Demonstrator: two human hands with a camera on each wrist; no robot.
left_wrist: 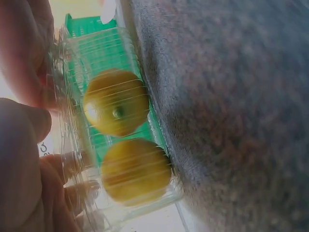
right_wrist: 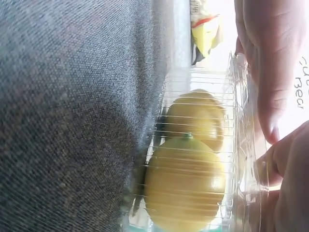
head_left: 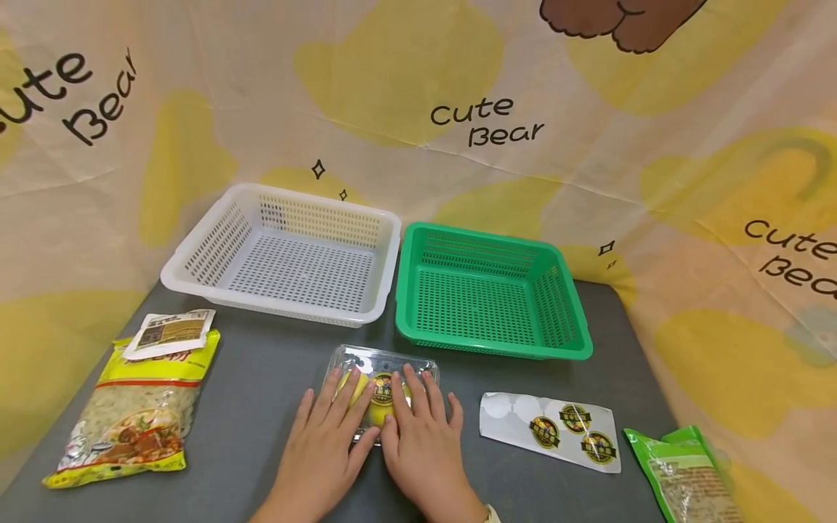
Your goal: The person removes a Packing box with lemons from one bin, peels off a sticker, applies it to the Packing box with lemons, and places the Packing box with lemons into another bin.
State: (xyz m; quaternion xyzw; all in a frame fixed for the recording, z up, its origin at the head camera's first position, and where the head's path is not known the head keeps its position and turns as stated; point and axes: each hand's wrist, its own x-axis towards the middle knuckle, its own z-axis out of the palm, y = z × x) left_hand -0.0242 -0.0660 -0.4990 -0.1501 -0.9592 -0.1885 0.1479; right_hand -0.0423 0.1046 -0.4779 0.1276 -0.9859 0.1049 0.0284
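A clear plastic clamshell box (head_left: 386, 354) lies on the grey table, with yellow lemon-like fruits (left_wrist: 116, 104) inside. On its lid is a round dark-and-gold sticker (head_left: 382, 390), showing between the hands. My left hand (head_left: 327, 443) lies palm down on the left part of the lid, its fingers extended. Next to it, my right hand (head_left: 425, 447) rests flat on the right part in the same way. In the right wrist view, two of the fruits (right_wrist: 186, 183) show through the ribbed side wall. Much of the lid is hidden under the hands.
A white basket (head_left: 281, 309) and a green basket (head_left: 490, 349) stand behind the box. At the left a yellow food bag (head_left: 140, 407) lies under a small white sachet (head_left: 171, 333). A sticker sheet (head_left: 497, 428) and a green packet (head_left: 693, 479) lie to the right.
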